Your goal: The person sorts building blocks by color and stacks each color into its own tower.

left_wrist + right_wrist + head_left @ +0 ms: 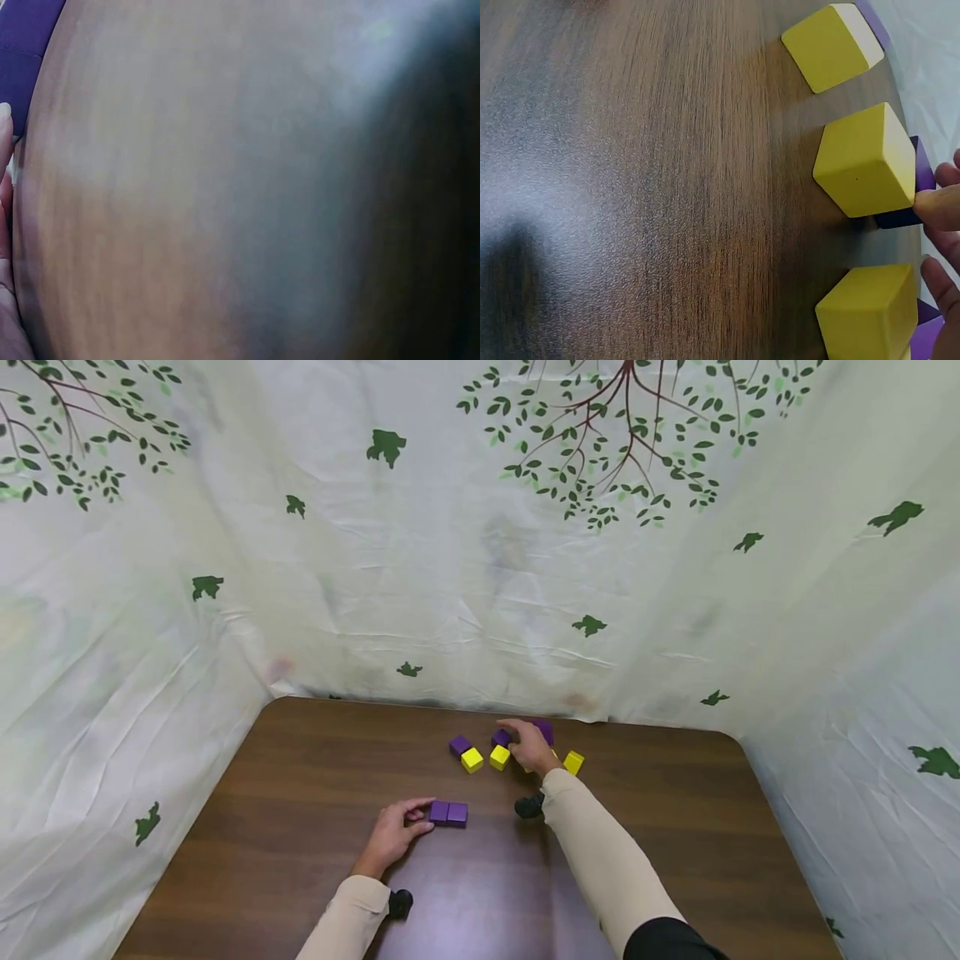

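Note:
Two purple cubes (447,814) stand side by side near the middle of the table. My left hand (393,833) pinches the left one, index finger at its far edge and thumb at its near edge. Part of that pair shows at the upper left of the left wrist view, as a purple cube (26,64). At the back, my right hand (531,747) holds a purple cube (501,737) between thumb and fingers. In the right wrist view this purple cube (924,166) is mostly hidden behind a yellow cube (866,161), with the thumb at its edge.
Left of the right hand sit a purple cube (460,746) and a yellow cube (472,760). Another purple cube (543,729) is partly behind that hand, with a yellow cube (573,762) to its right. A patterned cloth (480,593) hangs behind the brown table (315,760).

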`<control>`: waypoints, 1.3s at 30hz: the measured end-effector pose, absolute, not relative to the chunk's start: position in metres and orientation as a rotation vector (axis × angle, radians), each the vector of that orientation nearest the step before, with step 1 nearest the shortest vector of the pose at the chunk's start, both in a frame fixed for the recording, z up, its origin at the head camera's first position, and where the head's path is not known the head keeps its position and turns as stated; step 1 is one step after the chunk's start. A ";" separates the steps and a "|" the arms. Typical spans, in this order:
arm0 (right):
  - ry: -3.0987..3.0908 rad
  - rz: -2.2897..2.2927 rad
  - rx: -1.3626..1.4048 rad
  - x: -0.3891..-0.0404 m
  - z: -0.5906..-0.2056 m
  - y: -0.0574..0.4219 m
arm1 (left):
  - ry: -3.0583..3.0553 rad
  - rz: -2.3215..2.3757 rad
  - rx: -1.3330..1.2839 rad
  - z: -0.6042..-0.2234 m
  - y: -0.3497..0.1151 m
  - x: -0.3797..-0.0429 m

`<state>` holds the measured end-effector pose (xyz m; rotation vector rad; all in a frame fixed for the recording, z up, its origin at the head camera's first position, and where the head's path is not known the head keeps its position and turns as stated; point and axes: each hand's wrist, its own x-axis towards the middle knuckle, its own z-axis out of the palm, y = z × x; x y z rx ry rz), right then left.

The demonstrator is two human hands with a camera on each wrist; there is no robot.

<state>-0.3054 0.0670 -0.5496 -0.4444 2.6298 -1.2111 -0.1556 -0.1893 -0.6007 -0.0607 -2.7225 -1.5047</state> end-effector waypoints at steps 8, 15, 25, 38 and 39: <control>2.692 -1.135 -0.368 -0.307 -0.552 0.066 | -2.717 -1.503 -0.069 -0.600 -0.189 -0.155; 2.736 -1.063 -0.303 -0.305 -0.560 0.069 | -2.726 -1.481 -0.063 -0.600 -0.189 -0.154; 2.770 -1.102 -0.294 -0.305 -0.564 0.071 | -2.643 -1.489 -0.214 -0.603 -0.193 -0.153; 2.825 -1.285 -0.258 -0.296 -0.557 0.070 | -2.562 -1.499 -0.321 -0.606 -0.197 -0.153; 2.830 -1.315 -0.267 -0.294 -0.556 0.070 | -2.574 -1.506 -0.302 -0.606 -0.196 -0.153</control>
